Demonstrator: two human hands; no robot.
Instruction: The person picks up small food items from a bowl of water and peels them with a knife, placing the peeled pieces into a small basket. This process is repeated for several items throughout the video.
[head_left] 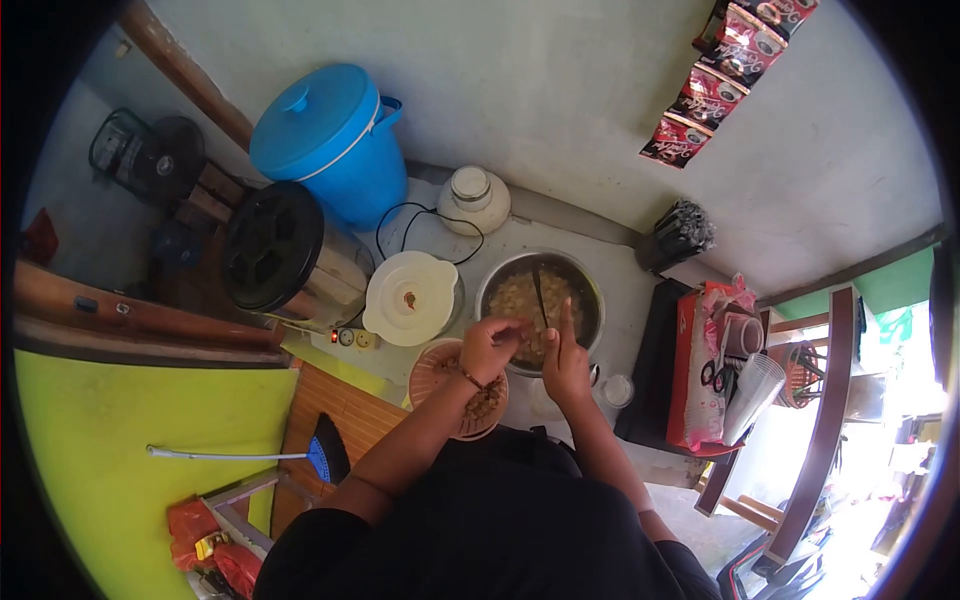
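In front of me stands a metal bowl [598,325] filled with pale chunks. My right hand [567,368] is over its near edge, index finger stretched forward and the other fingers closed around the lower end of a thin dark knife-like tool [541,292]. The tool points away across the bowl. Beside it, my left hand [492,346] has its fingers pinched together at the bowl's near left rim; whatever they hold is too small to name. Under my left wrist sits a pink plastic basket [425,376] of small brown pieces, partly covered by my forearm.
Left of the bowl are a white lidded container [400,290], a black-lidded bucket [275,245] and a blue drinks cooler [335,150]. A white jar [474,200] stands behind, near a black cable. To the right are a clear cup [618,390] and a red box [690,360] holding scissors.
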